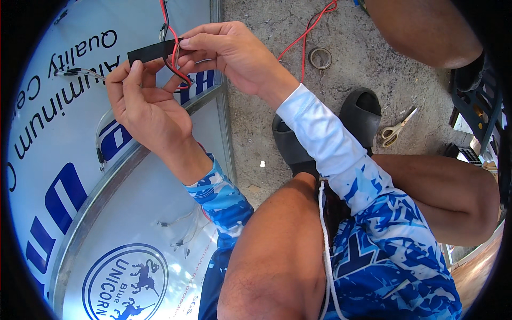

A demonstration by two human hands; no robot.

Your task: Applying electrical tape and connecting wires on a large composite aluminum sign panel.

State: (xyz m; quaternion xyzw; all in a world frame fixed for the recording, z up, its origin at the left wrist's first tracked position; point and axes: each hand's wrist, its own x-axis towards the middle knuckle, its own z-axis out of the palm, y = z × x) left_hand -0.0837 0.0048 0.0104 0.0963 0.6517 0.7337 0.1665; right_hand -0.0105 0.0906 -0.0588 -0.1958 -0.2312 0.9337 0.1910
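At the upper left of the frame, the left hand (pixel 152 104) pinches one end of a black tape strip (pixel 151 52) between thumb and finger. The right hand (pixel 234 56) grips its other end with the fingertips, where red and black wires (pixel 175 49) cross the strip. Both hands are raised over the white panel (pixel 137 18), near its metal rim (pixel 225 125). Right of that rim, the concrete floor (pixel 248 133) opens toward the dark shoes (pixel 360 114) at centre. A tape roll (pixel 320 58) lies at upper centre, scissors (pixel 393 129) right of the shoes; another person's leg (pixel 426 32) bounds the upper right.
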